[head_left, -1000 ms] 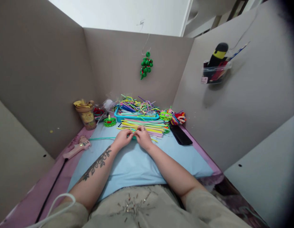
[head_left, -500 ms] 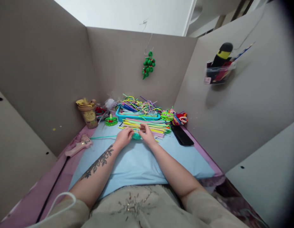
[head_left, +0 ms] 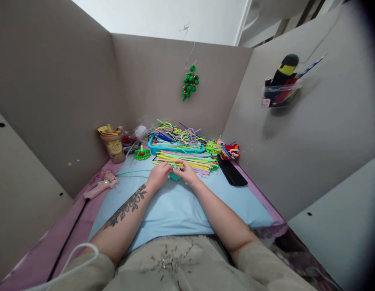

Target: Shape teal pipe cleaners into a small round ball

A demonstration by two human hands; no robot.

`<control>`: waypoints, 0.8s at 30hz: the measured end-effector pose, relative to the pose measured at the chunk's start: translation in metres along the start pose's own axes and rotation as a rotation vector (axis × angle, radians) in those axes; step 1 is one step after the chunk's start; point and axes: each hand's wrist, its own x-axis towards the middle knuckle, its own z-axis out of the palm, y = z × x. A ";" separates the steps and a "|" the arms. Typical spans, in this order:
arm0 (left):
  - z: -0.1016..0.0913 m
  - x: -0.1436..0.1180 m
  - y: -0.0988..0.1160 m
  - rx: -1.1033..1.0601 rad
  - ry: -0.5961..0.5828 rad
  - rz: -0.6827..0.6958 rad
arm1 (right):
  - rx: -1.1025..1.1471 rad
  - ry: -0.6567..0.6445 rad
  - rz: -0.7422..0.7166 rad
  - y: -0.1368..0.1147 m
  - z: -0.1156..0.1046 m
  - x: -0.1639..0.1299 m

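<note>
Left hand [head_left: 159, 175] and right hand [head_left: 185, 173] pinched together on a small teal fuzzy pipe-cleaner piece [head_left: 174, 176], held low over the pale blue mat [head_left: 175, 206] beside the loose bundle of pastel pipe cleaners [head_left: 187, 161] for easy reach

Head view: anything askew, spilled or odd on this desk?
Mostly orderly. Pipe cleaners spill in a tangle over the blue tray, unlike the straight bundle in front of it. Both hands, left hand and right hand, pinch a small teal piece. The glue gun lies on its side.
</note>
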 end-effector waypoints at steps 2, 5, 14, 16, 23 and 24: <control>0.000 0.000 0.000 -0.002 -0.003 -0.005 | 0.005 -0.015 0.002 0.000 0.001 0.000; 0.000 0.000 0.001 0.018 -0.019 0.006 | -0.029 -0.008 -0.022 -0.003 0.003 -0.001; -0.002 0.000 0.004 0.045 -0.026 0.036 | -0.194 0.037 -0.163 -0.018 0.012 -0.007; -0.002 0.000 0.004 0.019 -0.018 0.034 | -0.234 0.059 -0.196 -0.019 0.013 -0.007; -0.001 0.001 0.004 -0.086 -0.016 0.003 | -0.394 0.112 -0.257 -0.016 0.011 -0.006; 0.000 0.001 0.003 -0.101 -0.021 0.000 | -0.408 0.112 -0.255 -0.015 0.010 -0.006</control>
